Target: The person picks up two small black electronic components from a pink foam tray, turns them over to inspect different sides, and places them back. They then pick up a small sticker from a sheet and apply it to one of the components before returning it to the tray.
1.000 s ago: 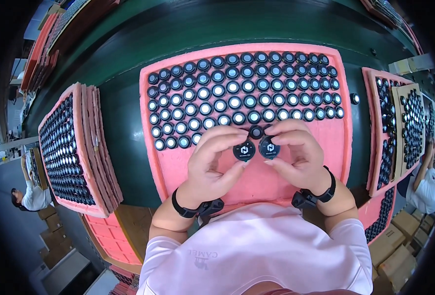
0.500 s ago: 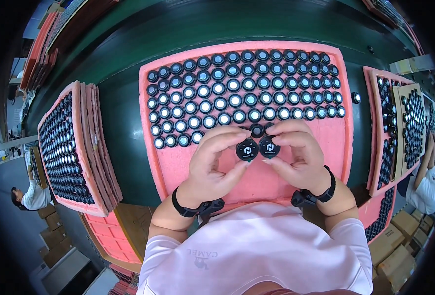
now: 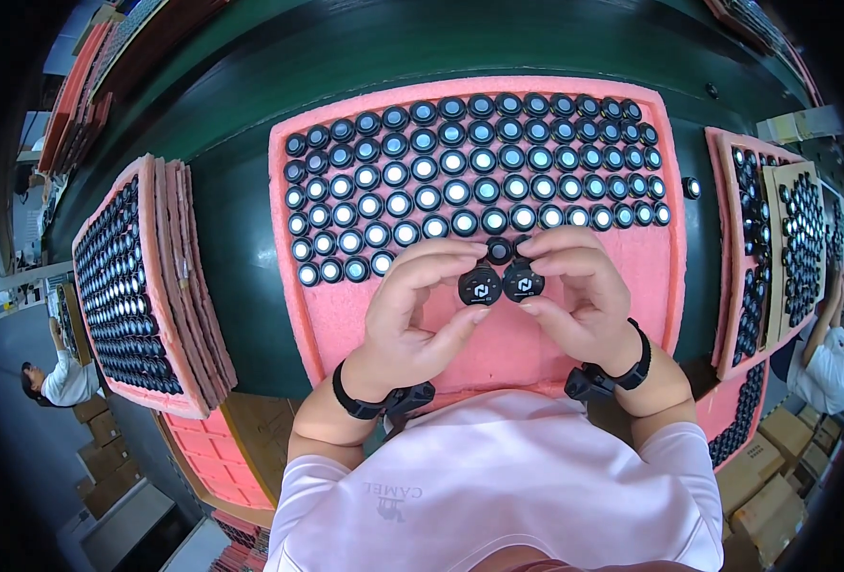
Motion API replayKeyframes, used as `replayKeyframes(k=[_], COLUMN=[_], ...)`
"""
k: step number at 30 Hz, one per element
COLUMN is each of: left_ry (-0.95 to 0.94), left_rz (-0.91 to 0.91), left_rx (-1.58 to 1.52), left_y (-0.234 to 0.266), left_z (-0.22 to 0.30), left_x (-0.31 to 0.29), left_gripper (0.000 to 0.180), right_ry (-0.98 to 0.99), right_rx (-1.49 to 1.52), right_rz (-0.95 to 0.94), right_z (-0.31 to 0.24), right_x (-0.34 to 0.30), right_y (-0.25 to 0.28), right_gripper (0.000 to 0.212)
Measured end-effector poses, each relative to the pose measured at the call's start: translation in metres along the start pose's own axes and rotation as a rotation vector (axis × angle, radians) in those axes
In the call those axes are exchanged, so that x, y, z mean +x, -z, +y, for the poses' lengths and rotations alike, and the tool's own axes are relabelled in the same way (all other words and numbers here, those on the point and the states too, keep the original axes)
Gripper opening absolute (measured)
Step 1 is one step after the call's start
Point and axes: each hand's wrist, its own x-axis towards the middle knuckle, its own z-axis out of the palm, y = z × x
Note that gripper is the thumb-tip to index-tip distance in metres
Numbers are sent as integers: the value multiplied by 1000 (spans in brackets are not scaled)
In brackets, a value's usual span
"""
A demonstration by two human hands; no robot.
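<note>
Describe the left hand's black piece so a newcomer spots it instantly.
Find the central pink tray. Over its near half, the left hand pinches a round black piece. Its white emblem separates it from pale-topped pieces in rows; its twin sits in the right hand.

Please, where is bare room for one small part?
In the pink tray, nearest the wearer, between left hand and right hand; also green table between tray and left stack. The tray's far part is crowded with round black pieces.

Fine print (image 3: 482,300) on black discs (image 3: 524,283) — seemingly blurred.

Two hands (image 3: 410,315) (image 3: 589,305), two held discs (image 3: 480,286) (image 3: 524,283) (one each)
</note>
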Motion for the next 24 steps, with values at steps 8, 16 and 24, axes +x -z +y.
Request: replayKeyframes(k=[8,16,24], left_ry=[48,21,90], left_rz=[10,-46,-36], left_rx=[-17,87,-125], left_y=[-1,3,1], left_z=[-1,1,-6], left_x=[0,5,1], left_gripper=[44,39,35], right_ry=[-75,-76,-92], right_rx=[254,285,98], right_rz=[89,31,21], right_z=[5,8,6], right_x=[-4,-3,-5], right_y=[-9,-9,-9], right_gripper=[37,31,26])
